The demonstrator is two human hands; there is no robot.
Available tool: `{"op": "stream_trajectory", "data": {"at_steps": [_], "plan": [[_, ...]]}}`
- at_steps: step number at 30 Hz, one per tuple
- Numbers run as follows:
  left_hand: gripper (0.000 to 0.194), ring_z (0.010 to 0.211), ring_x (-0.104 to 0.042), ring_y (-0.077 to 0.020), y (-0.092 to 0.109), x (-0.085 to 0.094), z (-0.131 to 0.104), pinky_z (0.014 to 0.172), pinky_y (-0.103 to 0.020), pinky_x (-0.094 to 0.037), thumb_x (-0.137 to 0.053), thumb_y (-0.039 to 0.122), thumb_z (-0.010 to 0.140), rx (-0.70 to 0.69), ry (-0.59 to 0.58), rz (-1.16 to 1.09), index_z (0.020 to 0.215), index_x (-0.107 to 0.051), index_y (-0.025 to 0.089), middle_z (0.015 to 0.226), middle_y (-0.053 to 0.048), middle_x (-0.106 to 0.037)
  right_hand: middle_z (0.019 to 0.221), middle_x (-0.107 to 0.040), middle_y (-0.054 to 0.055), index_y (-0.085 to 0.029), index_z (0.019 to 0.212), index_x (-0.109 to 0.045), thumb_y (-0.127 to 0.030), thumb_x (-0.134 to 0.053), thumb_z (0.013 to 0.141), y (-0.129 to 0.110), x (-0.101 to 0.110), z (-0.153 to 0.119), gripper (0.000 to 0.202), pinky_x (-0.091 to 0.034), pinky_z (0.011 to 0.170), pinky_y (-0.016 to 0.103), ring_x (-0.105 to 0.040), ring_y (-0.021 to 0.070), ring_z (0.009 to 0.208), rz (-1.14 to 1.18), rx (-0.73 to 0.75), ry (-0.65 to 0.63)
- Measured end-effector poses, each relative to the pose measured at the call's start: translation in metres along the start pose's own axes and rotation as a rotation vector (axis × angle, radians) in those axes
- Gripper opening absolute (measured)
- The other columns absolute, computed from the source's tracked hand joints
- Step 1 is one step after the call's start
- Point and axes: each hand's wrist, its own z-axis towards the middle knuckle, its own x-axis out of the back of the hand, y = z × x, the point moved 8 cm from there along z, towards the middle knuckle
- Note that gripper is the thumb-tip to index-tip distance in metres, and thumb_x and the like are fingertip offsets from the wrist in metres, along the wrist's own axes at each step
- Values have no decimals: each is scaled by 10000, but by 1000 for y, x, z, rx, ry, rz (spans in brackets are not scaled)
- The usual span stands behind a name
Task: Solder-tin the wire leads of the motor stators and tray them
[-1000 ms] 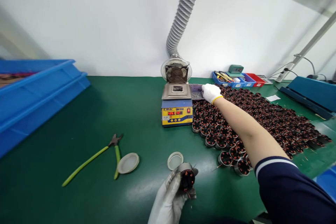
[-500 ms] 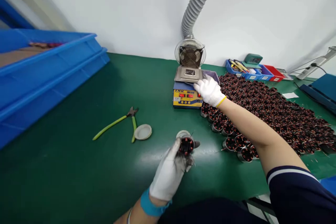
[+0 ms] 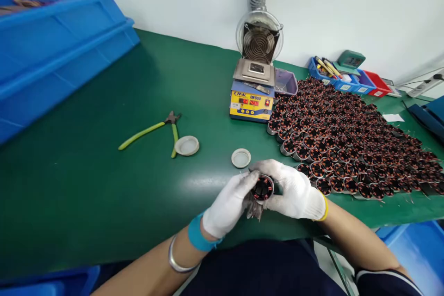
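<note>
Left hand (image 3: 229, 203) grips coil (image 3: 262, 188) over table (image 3: 104, 217), near front edge; right hand (image 3: 293, 190) pinches its other side, probably for steadiness; open end up, likely keeping insides visible; other coils (image 3: 350, 153) stand packed rightward, presumably saving space.

The left hand in a white, grey-smudged glove (image 3: 227, 206) and the right hand in a white knitted glove with a yellow hem (image 3: 294, 190) meet before the dark-clothed torso (image 3: 263, 270).
The bare forearms angle inward, the left wearing a wide turquoise wristband (image 3: 199, 236) and a silver metal bangle (image 3: 170, 255). Left fingers curl closed; right thumb and fingers arch opposite, though their pressure is hard to judge.
</note>
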Motion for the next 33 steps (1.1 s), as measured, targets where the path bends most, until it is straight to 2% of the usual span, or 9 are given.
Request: {"op": "stream_trajectory", "data": {"at_steps": [4, 7, 11, 14, 17, 22, 25, 27, 33], "plan": [[633, 990, -663, -295, 46, 16, -16, 835, -350, -531, -880, 506, 559, -525, 243, 286, 1071, -704, 179, 1101, -125, -703, 1295, -656, 75, -291, 1335, -529, -280, -639, 828, 6, 2, -16, 519, -550, 999, 366, -640, 220, 1190, -198, -54, 198], [825, 1228, -563, -376, 59, -4, -20, 1073, -413, -403, -961, 356, 397, -741, 167, 676, 1164, -699, 200, 1250, -149, -666, 1326, -636, 97, -265, 1372, -506, -252, -621, 809, 10, 0, -21, 575, -555, 992, 379, -628, 238, 1203, -324, -38, 211], [416, 862, -678, -298, 44, -10, -9, 878, -371, -477, -848, 377, 655, -597, 154, 1066, 1013, -768, 181, 879, -105, -742, 1322, -642, 94, -259, 1350, -548, -149, -550, 779, 20, -5, -22, 581, -559, 975, 386, -633, 245, 1186, -458, -43, 186], [145, 664, -643, -223, 39, -3, -11, 689, -300, -467, -727, 337, 784, -432, 72, 1072, 792, -787, 206, 696, -62, -715, 1311, -648, 99, -232, 1312, -579, -147, -550, 776, 25, -1, -23, 544, -567, 954, 376, -648, 244, 1156, -490, -73, 216], [118, 566, -604, -201, 47, 6, -19, 568, -290, -454, -739, 297, 733, -313, -56, 831, 653, -763, 213, 627, -65, -700, 1296, -655, 93, -234, 1288, -590, -196, -565, 792, 27, 8, -23, 498, -556, 981, 378, -642, 243, 1169, -459, -125, 268], [247, 595, -595, -182, 64, 31, -13, 509, -265, -435, -765, 384, 702, -322, 169, 429, 811, -733, 165, 773, -90, -706, 1304, -647, 95, -236, 1297, -578, -247, -558, 836, 18, 6, -17, 461, -539, 1017, 385, -629, 248, 1190, -447, -122, 261], [245, 519, -525, -138, 36, 8, -1, 476, -237, -400, -726, 393, 753, -122, -86, 536, 669, -655, 173, 613, -32, -621, 1302, -646, 101, -232, 1300, -564, -232, -532, 861, 10, 3, -13, 441, -542, 1007, 372, -632, 240, 1184, -463, -93, 276], [326, 458, -447, -105, 31, 4, -3, 446, -219, -367, -680, 377, 791, -77, -131, 607, 552, -566, 187, 499, 7, -518, 1280, -655, 105, -236, 1288, -562, -245, -539, 871, 7, 5, -12, 417, -541, 1003, 361, -639, 233, 1168, -468, -88, 310], [327, 410, -447, -101, 81, 63, -7, 372, -216, -327, -697, 417, 759, -290, 266, 364, 583, -543, 188, 512, 11, -519, 1278, -633, 89, -223, 1209, -573, -255, -630, 779, 19, 12, 1, 435, -544, 962, 371, -635, 246, 1146, -455, -280, 322]]}}
